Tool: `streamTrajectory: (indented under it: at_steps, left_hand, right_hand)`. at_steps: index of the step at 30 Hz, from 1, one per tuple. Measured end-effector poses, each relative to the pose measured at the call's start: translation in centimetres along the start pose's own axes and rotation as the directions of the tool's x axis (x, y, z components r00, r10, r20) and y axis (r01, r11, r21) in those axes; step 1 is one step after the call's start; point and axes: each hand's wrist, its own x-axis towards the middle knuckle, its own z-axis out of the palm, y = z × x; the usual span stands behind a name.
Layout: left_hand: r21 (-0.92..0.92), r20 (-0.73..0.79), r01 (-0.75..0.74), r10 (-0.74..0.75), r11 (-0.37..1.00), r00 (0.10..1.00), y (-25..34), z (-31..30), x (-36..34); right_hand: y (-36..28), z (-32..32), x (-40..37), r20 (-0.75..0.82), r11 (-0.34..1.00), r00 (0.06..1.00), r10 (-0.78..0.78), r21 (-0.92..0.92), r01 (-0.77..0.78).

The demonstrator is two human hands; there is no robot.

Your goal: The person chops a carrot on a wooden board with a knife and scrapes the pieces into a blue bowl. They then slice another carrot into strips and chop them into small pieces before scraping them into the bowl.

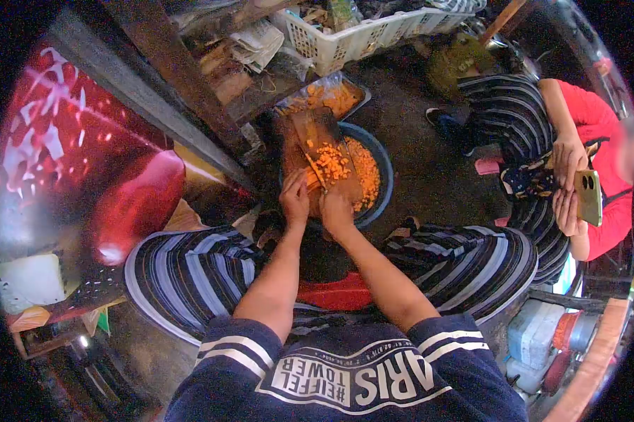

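A dark wooden chopping board (293,133) lies across a blue basin (386,158). Diced carrot (331,160) is heaped on the board, and more small orange cubes fill the basin's right side. My right hand (338,209) is closed round a knife (315,166), whose blade points away from me between the heap and my left fingers. On the board's left part, my left hand (295,198) has its fingers bent together on orange carrot sticks (312,179) beside the blade. The knife's handle is hidden in my right fist.
Behind the board stands a metal tray (362,98) of carrot pieces. A white plastic crate (324,53) sits farther back. To the right, a seated person in a red top (591,105) holds a phone (590,197). Wooden beams (183,77) rise at the left.
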Motion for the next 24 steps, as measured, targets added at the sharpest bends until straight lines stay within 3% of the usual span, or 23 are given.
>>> streamTrajectory:
  at_steps: [2, 3, 5, 6, 8, 11, 12, 14, 17, 24]
  left_hand:
    - [-0.017, -0.009, -0.024, 0.024, 1.000, 1.000, 0.4, 0.0, 0.4]
    - [-0.019, 0.006, -0.001, 0.001, 1.000, 1.000, 0.6, -0.2, 0.4]
    - [-0.022, 0.025, 0.023, -0.023, 0.999, 0.999, 0.6, -0.3, 0.1]
    - [-0.082, -0.004, 0.046, -0.047, 0.996, 0.999, 0.7, 0.0, 0.1]
    - [-0.143, -0.030, 0.072, -0.077, 0.987, 0.997, 0.9, 0.1, -0.1]
    - [-0.065, -0.061, 0.100, -0.104, 0.993, 0.993, 0.9, 0.2, -0.1]
    - [-0.052, -0.067, 0.106, -0.109, 0.993, 0.992, 0.9, 0.2, -0.1]
    - [-0.040, -0.075, 0.114, -0.117, 0.993, 0.990, 1.0, 0.1, -0.1]
    - [-0.023, -0.051, 0.099, -0.100, 0.995, 0.994, 1.1, -0.2, -0.1]
    - [-0.098, -0.061, 0.055, -0.061, 0.994, 0.996, 0.3, 0.6, -0.2]
  right_hand:
    - [-0.3, -1.1, 0.6, 0.118, 0.985, 0.984, 0.130, 0.098, -0.142]
    - [-0.2, -1.8, 1.0, 0.109, 0.985, 0.986, 0.127, 0.102, -0.138]
    - [1.2, -2.3, 1.3, 0.164, 0.933, 0.986, -0.015, 0.357, -0.045]
    - [1.4, -2.2, 1.5, 0.160, 0.934, 0.987, -0.012, 0.355, -0.046]
    - [1.8, -1.7, 1.5, -0.181, 0.972, 0.973, -0.146, 0.156, 0.175]
    - [0.8, -2.5, 0.3, -0.199, 0.960, 0.974, -0.111, 0.231, 0.157]
    - [0.2, -3.3, -0.2, -0.199, 0.961, 0.974, -0.110, 0.231, 0.156]
    - [-0.9, -5.1, -1.1, 0.091, 0.989, 0.995, 0.051, 0.134, -0.063]
    - [-0.6, -2.6, -1.1, 0.021, 0.996, 0.999, 0.028, 0.086, -0.029]
    - [-0.1, -1.4, -0.2, 0.093, 0.999, 0.995, -0.038, -0.006, 0.039]
